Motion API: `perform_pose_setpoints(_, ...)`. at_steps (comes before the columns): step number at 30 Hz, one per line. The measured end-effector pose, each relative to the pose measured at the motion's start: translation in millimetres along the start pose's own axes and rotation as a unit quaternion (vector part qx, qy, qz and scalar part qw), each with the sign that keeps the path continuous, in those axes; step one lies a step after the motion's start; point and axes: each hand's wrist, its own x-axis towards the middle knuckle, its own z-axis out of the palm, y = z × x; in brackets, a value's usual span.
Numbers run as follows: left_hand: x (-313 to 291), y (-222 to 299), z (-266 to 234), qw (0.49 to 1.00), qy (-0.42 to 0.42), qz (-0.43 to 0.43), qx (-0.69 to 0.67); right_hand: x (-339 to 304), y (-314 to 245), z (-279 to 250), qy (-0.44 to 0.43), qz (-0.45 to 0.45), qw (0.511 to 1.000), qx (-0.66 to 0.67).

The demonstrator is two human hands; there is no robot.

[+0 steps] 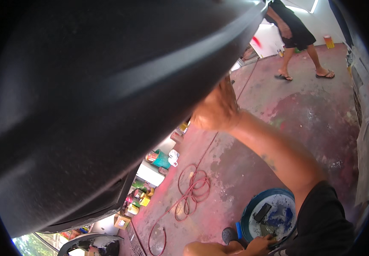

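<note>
A large glossy black panel (pixel 120 98), curved like a vehicle's bodywork, fills the upper left. My right hand (pixel 218 106) is raised against its lower right edge, with the forearm rising from a black sleeve at lower right. The fingers look curled, and what they hold, if anything, is hidden. At the lower edge, what appears to be my left hand (pixel 259 246) reaches over the rim of a teal bucket (pixel 245 213); its fingertips are too unclear to read. Inside the bucket are foamy water (pixel 270 204), a dark rectangular block (pixel 262 212) and a blue cloth-like thing (pixel 281 219).
A red hose (pixel 193 190) lies coiled on the stained floor (pixel 235 170). Cans and a green bucket (pixel 162 159) line the left side. A person in sandals (pixel 297 34) walks at upper right. Pale sheeting (pixel 366 115) hangs at far right. A dark shoe (pixel 229 234) rests beside the bucket.
</note>
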Motion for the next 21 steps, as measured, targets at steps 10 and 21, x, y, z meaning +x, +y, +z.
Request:
perform_pose_setpoints(10, 4, -12, 17, 0.995, 0.078, 0.061, -0.024, 26, -26, -3, 0.015, 0.054, 0.991, 0.117)
perform_pose_setpoints(21, -4, 4, 3, 0.998, 0.045, -0.023, -0.024, 22, -2, -10, -0.057, -0.085, 0.990, 0.101)
